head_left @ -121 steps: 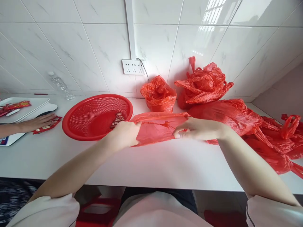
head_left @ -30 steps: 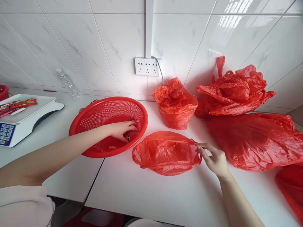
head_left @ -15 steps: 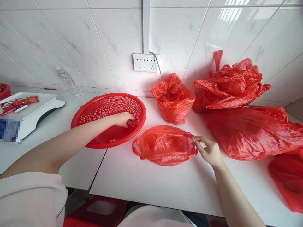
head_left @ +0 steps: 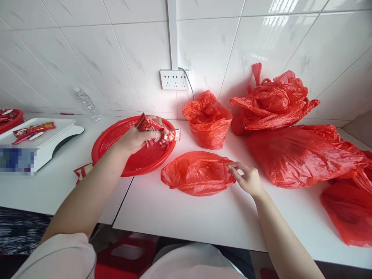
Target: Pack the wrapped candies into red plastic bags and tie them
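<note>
As the head view is looking down on the white table (head_left: 174, 217), the left hand (head_left: 130, 140) is gripping a bunch of red packets (head_left: 149, 124), and they're hovering right over the far side of the red perforated basket (head_left: 100, 135)! Across the way, the right hand (head_left: 247, 176) is pinching the gaping red bag (head_left: 200, 190) at its right end, and that bag is sitting mouth-up just beside the basket. Behind it, an upright red bag (head_left: 209, 133) is standing near the tiled wall (head_left: 197, 46), while bulging red bags (head_left: 302, 155) are crowding the right. Out left, a loose packet (head_left: 83, 172) is peeking from behind the left forearm (head_left: 84, 193), and a white scale (head_left: 61, 130) is carrying more packets (head_left: 35, 130), with a clear bottle (head_left: 88, 104) leaning beyond.
</note>
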A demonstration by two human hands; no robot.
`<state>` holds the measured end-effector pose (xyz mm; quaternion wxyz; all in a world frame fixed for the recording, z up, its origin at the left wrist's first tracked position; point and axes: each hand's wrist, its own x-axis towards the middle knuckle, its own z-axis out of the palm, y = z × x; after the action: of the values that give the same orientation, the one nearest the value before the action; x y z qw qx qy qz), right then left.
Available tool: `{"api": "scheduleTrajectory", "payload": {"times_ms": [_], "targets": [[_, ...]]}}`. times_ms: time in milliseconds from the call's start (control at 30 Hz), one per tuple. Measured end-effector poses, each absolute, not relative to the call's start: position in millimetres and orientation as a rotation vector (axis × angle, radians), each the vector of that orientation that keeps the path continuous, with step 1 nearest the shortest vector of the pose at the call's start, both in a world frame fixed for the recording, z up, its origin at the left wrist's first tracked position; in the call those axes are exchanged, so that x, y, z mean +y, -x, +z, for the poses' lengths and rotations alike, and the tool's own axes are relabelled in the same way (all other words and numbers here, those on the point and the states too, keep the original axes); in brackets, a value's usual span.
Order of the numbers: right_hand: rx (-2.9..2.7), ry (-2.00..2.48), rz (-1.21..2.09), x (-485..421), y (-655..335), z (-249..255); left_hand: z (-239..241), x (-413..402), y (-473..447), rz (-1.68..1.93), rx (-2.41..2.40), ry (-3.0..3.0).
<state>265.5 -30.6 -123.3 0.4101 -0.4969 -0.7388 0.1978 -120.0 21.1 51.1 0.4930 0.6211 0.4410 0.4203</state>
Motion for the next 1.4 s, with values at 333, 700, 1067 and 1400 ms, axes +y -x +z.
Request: {"api": "scheduleTrajectory", "payload": {"times_ms": [333,700,1067,1400], "targets": [[-2.111,1.149,0.56,-30,-253,-114,-56,-15,17,0.533,1.011,-1.469],[-2.262,1.585,0.505,-23,-245,-131,-111,11,31,0.443,1.373,-2.185],[-2.197,1.624,0.346,-14,-223,-103,-107,-7,34,0.288,1.424,-2.271],[-2.303,1.442,0.481,3,-176,-114,-106,-28,24,0.254,1.529,-2.288]]}}
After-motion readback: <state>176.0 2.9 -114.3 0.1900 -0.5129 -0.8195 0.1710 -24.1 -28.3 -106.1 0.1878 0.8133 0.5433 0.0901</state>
